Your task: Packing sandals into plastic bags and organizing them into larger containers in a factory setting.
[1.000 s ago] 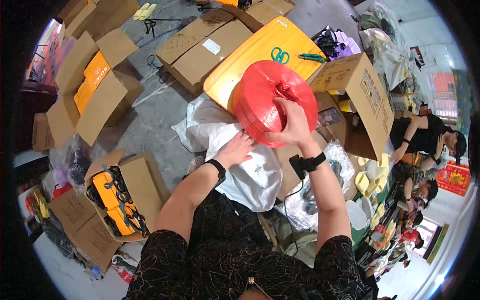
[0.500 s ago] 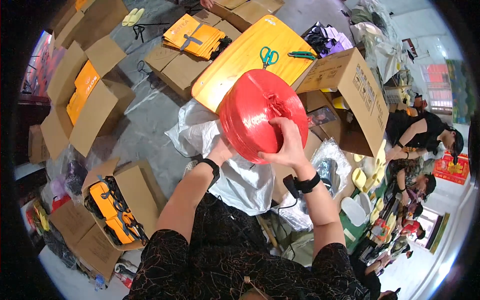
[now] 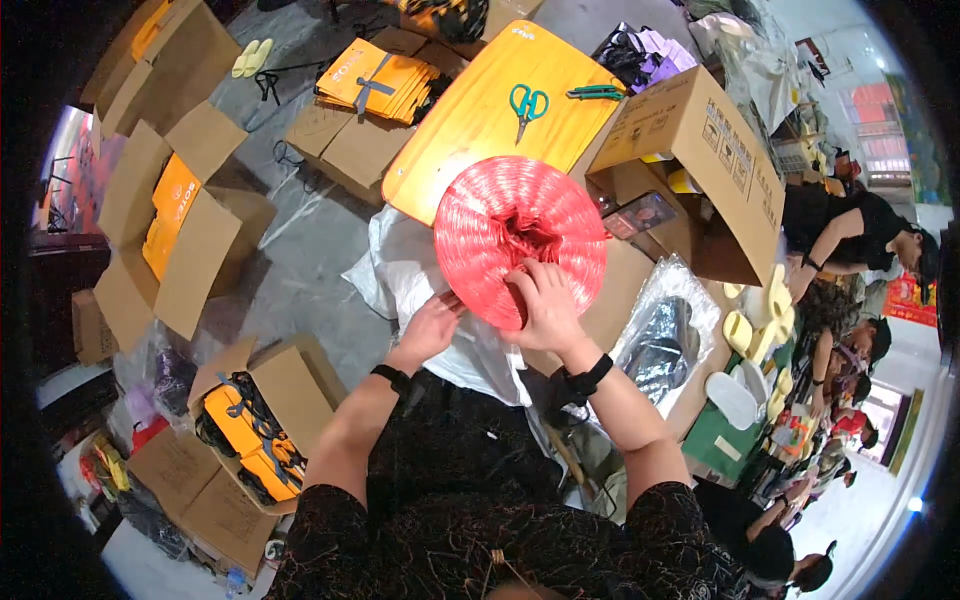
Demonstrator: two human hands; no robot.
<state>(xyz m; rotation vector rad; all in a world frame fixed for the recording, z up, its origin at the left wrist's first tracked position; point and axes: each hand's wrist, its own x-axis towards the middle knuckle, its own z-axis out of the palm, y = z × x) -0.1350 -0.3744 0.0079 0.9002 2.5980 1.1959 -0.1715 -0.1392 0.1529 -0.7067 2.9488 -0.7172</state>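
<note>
Twine roll (image 3: 490,215) lies beyond the right hand (image 3: 546,310) gripping it, beside the left hand (image 3: 428,329), grasp unclear.

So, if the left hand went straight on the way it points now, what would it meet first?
Probably the red roll: the left hand points up and to the right at its lower left edge. Depth is unclear, so they may be touching.
</note>
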